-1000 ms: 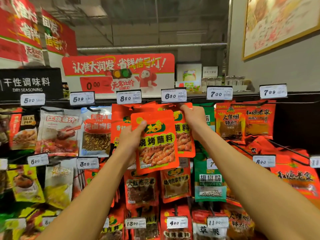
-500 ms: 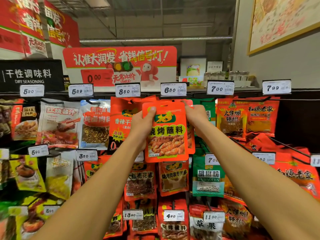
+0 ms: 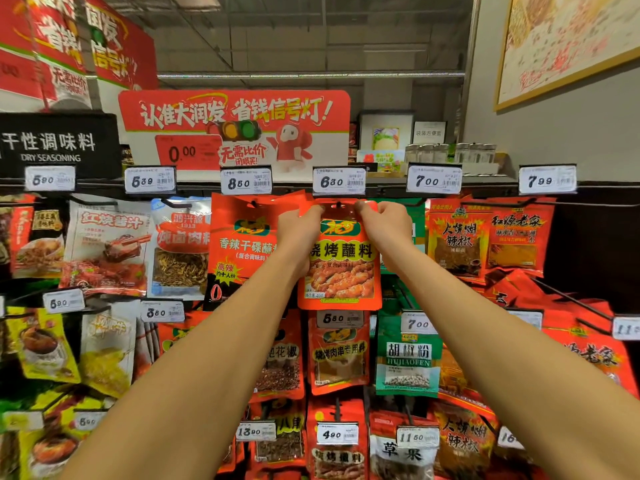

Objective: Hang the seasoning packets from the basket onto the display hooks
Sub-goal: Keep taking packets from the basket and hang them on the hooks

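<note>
Seasoning rack behind; red packet, top corners pinched, left grip, right grip.

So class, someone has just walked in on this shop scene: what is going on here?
A person is restocking a display of dry seasoning packets. The left hand and right hand each pinch a top corner of an orange packet, holding it up at the hook just under the 6.30 price tag. The packet's hole is level with the hook, but it cannot be told whether it is threaded on yet. Neither hand has let go.
</note>
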Demonstrator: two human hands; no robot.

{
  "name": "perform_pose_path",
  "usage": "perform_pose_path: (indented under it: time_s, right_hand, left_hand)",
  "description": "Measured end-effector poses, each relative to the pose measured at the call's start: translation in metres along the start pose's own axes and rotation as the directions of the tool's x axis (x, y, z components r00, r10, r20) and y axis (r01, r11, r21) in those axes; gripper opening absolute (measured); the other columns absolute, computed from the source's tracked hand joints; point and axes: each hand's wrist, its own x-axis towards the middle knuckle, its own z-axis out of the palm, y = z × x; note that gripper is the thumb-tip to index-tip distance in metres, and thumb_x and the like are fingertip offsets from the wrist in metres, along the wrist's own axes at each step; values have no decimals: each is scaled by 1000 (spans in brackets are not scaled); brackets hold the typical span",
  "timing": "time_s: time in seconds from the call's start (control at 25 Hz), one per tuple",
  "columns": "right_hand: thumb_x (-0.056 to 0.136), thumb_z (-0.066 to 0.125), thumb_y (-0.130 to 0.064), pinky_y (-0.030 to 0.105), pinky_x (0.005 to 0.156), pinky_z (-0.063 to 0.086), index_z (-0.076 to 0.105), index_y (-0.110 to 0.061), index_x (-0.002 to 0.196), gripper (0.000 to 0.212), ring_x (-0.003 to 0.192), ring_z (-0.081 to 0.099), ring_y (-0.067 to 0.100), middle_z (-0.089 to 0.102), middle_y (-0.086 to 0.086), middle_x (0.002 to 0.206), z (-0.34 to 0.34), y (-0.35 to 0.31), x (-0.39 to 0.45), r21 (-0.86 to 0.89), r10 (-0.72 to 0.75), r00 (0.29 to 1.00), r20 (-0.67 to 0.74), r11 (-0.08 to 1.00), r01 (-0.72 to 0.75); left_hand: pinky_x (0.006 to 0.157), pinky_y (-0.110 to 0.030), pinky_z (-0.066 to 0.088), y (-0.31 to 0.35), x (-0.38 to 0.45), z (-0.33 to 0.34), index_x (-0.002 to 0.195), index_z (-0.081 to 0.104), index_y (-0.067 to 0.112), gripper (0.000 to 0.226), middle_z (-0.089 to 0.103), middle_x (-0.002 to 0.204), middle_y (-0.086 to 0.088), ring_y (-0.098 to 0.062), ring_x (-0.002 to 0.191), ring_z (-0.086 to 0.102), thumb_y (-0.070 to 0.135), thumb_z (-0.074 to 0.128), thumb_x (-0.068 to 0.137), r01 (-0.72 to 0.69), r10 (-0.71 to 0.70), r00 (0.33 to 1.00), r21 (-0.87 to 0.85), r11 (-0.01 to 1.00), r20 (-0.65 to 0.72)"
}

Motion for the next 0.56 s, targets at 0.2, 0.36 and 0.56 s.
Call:
perform_pose_path:
  time_s: [0.2,0.36,0.56]
  right_hand:
    - [94,61,-51,33,54,31,46,-21,63,45,59,48,18,52,-3,62,4,5,-2,-22,15,999,30,1000,-15]
    - [95,54,-55,34,67,42,61,-23,100,33,82,60,14,65,-8,91,2,39,-30,-3,-39,994,103,999,39]
    - [101,49,-47,37,75,41,58,-14,106,35,97,59,30,64,4,100,24,48,-24,-157,-14,997,70,987,25]
  left_hand:
    - [67,-38,51,-11,-8,-6,74,60,15,27,67,76,-3,-24,71,63,36,67,91,-82,92,995,184,980,-45]
    - [94,-39,48,-49,-33,-29,123,63,15,36,66,106,5,-21,103,60,38,60,95,-332,371,928,513,792,29]
    - [121,-36,22,-65,-21,-9,155,34,13,56,36,160,-9,-24,150,28,21,51,103,-353,320,934,567,744,161]
